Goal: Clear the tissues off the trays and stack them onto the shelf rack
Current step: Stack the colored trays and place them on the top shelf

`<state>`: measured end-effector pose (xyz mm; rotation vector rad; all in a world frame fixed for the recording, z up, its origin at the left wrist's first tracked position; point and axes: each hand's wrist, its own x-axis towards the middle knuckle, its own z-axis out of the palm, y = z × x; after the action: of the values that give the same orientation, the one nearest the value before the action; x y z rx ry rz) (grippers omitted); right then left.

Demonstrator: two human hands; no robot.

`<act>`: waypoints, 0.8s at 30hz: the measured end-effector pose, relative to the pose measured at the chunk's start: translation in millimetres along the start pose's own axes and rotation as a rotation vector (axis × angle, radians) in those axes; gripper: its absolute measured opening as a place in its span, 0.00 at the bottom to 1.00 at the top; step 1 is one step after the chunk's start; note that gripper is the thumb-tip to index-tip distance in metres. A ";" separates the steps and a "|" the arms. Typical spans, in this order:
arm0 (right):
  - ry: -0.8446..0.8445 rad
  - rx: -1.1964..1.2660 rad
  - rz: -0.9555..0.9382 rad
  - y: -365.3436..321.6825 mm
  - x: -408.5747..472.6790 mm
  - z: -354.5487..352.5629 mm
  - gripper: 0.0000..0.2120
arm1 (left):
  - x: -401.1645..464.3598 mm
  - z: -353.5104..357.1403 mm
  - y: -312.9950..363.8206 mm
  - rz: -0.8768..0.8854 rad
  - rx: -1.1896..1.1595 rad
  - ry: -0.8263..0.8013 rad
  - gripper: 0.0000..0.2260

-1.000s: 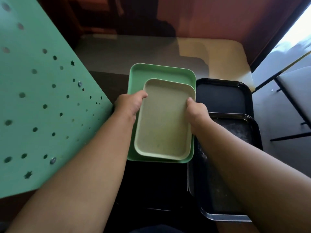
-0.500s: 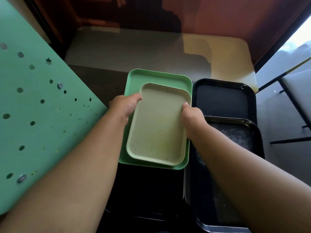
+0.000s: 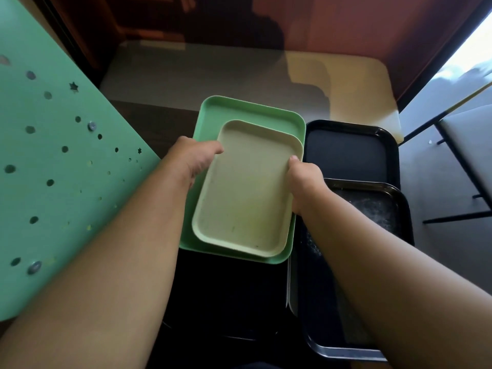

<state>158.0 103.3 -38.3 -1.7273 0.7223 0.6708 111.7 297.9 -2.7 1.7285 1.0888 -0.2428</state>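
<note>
I count four trays from the head camera. On top sits a small pale cream rectangular plastic tray (image 3: pixel 243 187) with rounded corners, nested inside a larger mint-green rectangular plastic tray (image 3: pixel 247 113); the green rim shows all round the far end and along the near edge. To the right I have two black rectangular trays: a far black tray (image 3: pixel 348 153) lying flat, and a near black tray (image 3: pixel 372 206) overlapping its near end, with a whitish dusty smear on its floor. No tissues show on any of the four.

My left hand (image 3: pixel 193 158) is closed on the left long edge of the cream tray, thumb (image 3: pixel 213 150) lying over the rim near the far corner, the other fingers hidden beneath. My right hand (image 3: pixel 303 179) is clamped on the right long edge, thumb tip on the rim, fingers curled under and out of sight. Whether the hidden fingers also grip the green tray below, I cannot tell. Both forearms reach in from the bottom of the view.

The pair of stacked trays sits over a dark surface (image 3: pixel 226 294) that I cannot make out clearly. On the left, one tilted mint-green panel (image 3: pixel 53 161) is punched with round and star-shaped holes. Beyond the trays lies one pale beige tabletop (image 3: pixel 213 75), partly in shadow, backed by a reddish-brown wall (image 3: pixel 346 25).
</note>
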 end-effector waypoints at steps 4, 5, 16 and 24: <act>-0.027 0.141 -0.038 -1.1 -22.4 -15.7 0.21 | -24.7 -14.2 17.2 0.114 0.023 0.054 0.38; -0.028 0.159 -0.060 -2.1 -29.5 -21.9 0.21 | -32.6 -17.5 21.2 0.140 0.027 0.056 0.38; -0.009 0.138 -0.300 23.2 -76.8 -155.9 0.23 | -112.4 43.3 22.1 0.274 -0.071 -0.190 0.35; 0.107 0.076 -0.611 78.2 -83.0 -253.0 0.25 | -169.3 125.6 -7.4 0.600 -0.239 -0.275 0.22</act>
<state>65.1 -147.1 37.0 -1.7946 0.2537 0.1278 50.3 100.7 40.2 1.6637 0.3537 0.0289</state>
